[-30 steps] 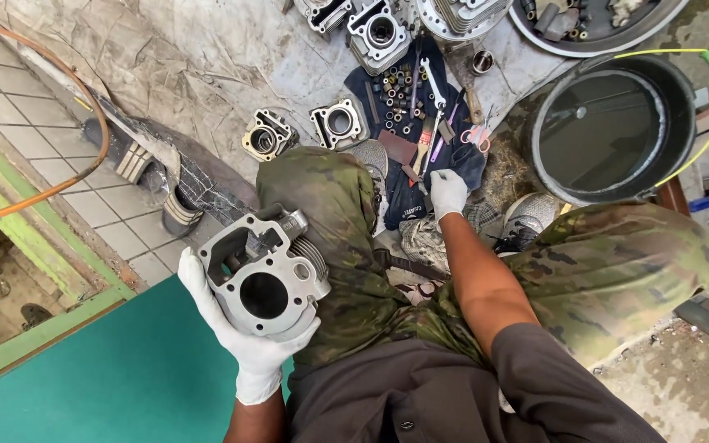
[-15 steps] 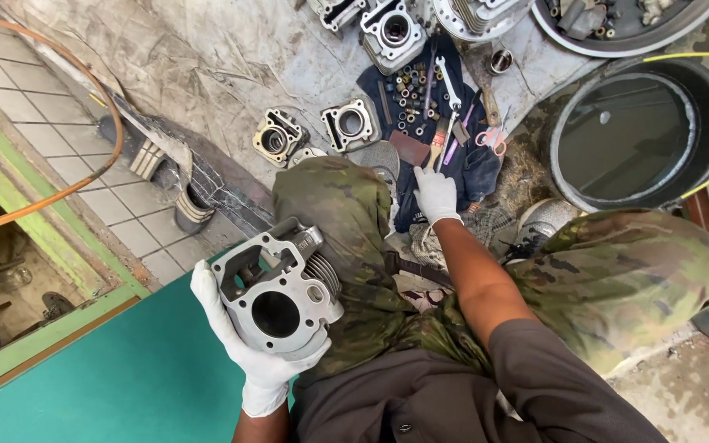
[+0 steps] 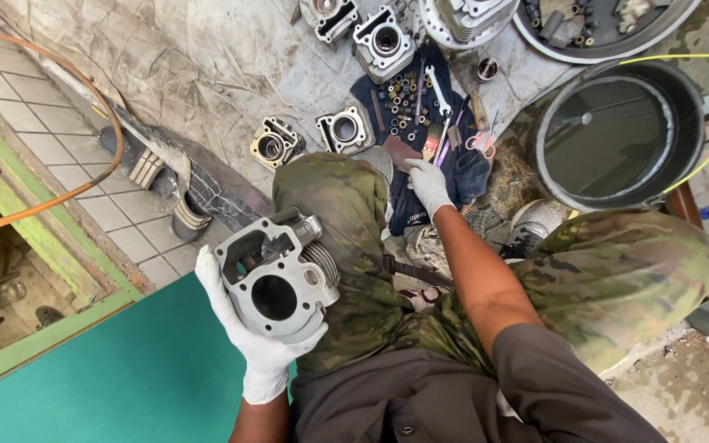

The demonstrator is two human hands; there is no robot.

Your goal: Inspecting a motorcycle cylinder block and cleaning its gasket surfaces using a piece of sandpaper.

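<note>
My left hand (image 3: 249, 338), in a white glove, holds a grey metal engine cylinder block (image 3: 276, 275) by its lower edge, bore facing up, beside my left knee. My right hand (image 3: 428, 184), also gloved, reaches forward over a dark blue cloth (image 3: 436, 123) spread with sockets, wrenches and small tools. Its fingers rest on a brownish flat piece (image 3: 404, 152) at the cloth's near edge; whether they grip it I cannot tell. I sit with both knees in camouflage trousers.
Two smaller cylinder blocks (image 3: 274, 146) (image 3: 344, 129) lie on the concrete ahead. More engine parts (image 3: 383, 33) sit farther off. A black bucket of liquid (image 3: 617, 135) stands at right, a round tray (image 3: 609, 25) beyond it. An orange hose (image 3: 84, 90) crosses tiles at left; teal floor lies below.
My right hand has stayed at the near edge of the cloth. The view has shifted, so everything sits lower in frame. The cylinder block stays in my left hand.
</note>
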